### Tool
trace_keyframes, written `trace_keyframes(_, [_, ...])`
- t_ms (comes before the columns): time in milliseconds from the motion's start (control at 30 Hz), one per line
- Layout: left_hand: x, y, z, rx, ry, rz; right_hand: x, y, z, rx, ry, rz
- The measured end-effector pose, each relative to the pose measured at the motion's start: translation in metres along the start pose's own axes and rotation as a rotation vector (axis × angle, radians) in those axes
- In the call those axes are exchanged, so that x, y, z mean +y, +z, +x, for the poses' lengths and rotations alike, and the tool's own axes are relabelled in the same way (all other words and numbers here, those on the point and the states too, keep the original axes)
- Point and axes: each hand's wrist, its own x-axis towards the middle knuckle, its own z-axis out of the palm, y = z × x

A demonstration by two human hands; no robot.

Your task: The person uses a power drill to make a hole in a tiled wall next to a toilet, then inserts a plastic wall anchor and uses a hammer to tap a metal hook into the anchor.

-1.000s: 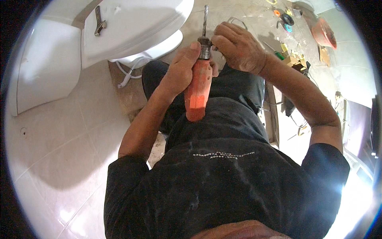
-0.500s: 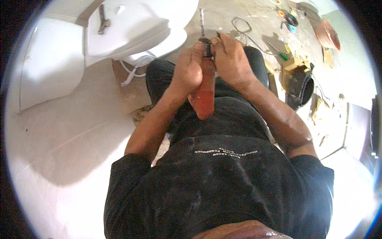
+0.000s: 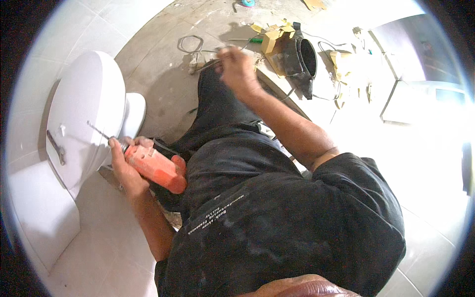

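Clasping orange drill (image 3: pixel 157 168), slim grey bit (image 3: pixel 98 129), left grip (image 3: pixel 125 169) wrapped round, right grip (image 3: pixel 238 71) blurred, unclear

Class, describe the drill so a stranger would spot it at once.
Find the white toilet at the picture's left. Beside it, the person's left hand grips the drill, its orange-red body unlike the white toilet or black clothing.

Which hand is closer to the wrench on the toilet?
The left hand! It holds the orange drill a little to the right of the wrench. The right hand is farther off, up near a knee.
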Motion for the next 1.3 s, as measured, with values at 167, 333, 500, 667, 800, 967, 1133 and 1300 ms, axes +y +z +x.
trace_keyframes(167, [-0.004, -0.001, 0.002, 0.064, -0.019, -0.114, 0.056, -0.124, 0.058, 0.601, -0.337, -0.226])
trace_keyframes(333, [-0.009, -0.012, 0.006, 0.079, -0.007, -0.199, 0.087, -0.208, 0.107, 0.450, 0.150, -0.903])
trace_keyframes(500, [-0.033, -0.083, -0.013, 0.078, 0.498, 0.051, 0.050, -0.093, 0.085, -0.081, -0.494, -0.698])
trace_keyframes(667, [0.046, -0.002, -0.026, 0.352, 0.385, -0.605, -0.092, -0.006, -0.053, -1.027, -0.799, -0.092])
trace_keyframes(800, [0.084, -0.030, -0.080, 0.210, 0.499, -0.832, -0.137, 0.055, -0.115, -1.119, -1.045, 0.093])
trace_keyframes(967, [0.109, -0.059, -0.119, 0.370, 0.687, -0.864, -0.205, 0.112, -0.126, -1.295, -1.198, 0.141])
trace_keyframes(1133, [0.138, -0.088, -0.134, 0.439, 0.881, -0.485, -0.258, 0.157, -0.150, -1.424, -0.976, 0.185])
trace_keyframes(1300, [0.160, -0.137, -0.138, 0.427, 0.970, -0.182, -0.286, 0.209, -0.177, -1.398, -0.769, 0.361])
